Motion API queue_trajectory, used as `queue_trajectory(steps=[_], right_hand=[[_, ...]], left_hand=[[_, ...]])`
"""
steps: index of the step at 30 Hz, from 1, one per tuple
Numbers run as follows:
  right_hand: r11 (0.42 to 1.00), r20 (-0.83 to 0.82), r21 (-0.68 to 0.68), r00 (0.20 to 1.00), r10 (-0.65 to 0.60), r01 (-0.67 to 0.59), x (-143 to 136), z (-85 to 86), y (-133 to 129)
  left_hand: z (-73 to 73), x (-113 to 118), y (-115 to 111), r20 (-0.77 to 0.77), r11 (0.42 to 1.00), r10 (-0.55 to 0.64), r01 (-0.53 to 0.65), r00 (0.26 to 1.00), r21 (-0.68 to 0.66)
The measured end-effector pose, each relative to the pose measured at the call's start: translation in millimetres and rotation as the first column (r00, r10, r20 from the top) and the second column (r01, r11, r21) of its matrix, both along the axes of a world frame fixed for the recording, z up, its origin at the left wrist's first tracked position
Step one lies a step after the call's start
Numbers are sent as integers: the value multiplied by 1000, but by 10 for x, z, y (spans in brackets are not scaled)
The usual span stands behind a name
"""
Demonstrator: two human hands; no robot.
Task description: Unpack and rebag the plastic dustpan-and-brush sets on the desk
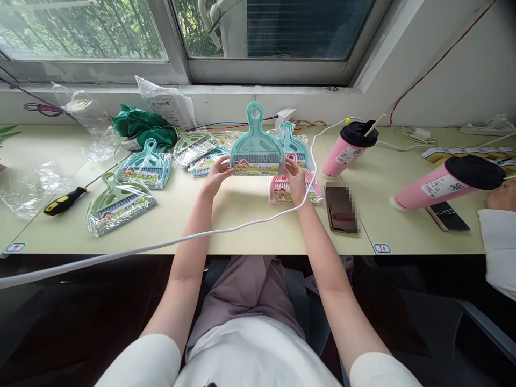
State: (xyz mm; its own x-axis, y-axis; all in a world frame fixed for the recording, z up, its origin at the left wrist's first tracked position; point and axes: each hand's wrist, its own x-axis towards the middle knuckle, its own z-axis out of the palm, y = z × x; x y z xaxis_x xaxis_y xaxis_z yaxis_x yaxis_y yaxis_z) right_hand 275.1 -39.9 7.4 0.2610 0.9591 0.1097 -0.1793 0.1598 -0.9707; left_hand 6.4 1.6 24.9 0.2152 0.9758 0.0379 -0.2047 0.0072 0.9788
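Between my two hands a teal mini dustpan and brush set (255, 141) is held upright, its handle loop pointing up and a printed label across the brush bristles. My left hand (216, 174) grips its lower left corner. At the lower right corner, my right hand (294, 177) pinches the edge. Just behind that hand lies a pink wrapped set (278, 191), partly covered by my fingers. Another teal set (296, 145) shows behind on the right. To the left lie a wrapped teal set (147, 166), a green set (121, 207) and a further green one (193, 148).
A white cable (226, 230) crosses before my forearms. Right of me are a phone (342, 208) and two pink cups (346, 150) with black lids. A screwdriver (66, 201), clear plastic wrap (36, 188) and a green bag (141, 126) lie left. A co-worker's sleeve (500, 247) shows far right.
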Motion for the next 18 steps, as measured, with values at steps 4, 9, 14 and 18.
queue_trajectory(steps=[4,9,14,18], right_hand=[[995,86,12,991,99,-100,-98,9,-23],[965,274,61,934,229,-254,-333,-136,-17],[946,395,55,877,273,-320,-504,-249,-35],[904,402,102,848,344,-415,-550,-183,-90]], left_hand=[[18,-205,18,-10,997,-51,52,999,54],[-78,-628,53,-60,994,-54,60,997,95],[-304,-1056,74,-164,984,-176,180,971,7],[-339,-1072,23,-255,962,-267,272,929,-13]])
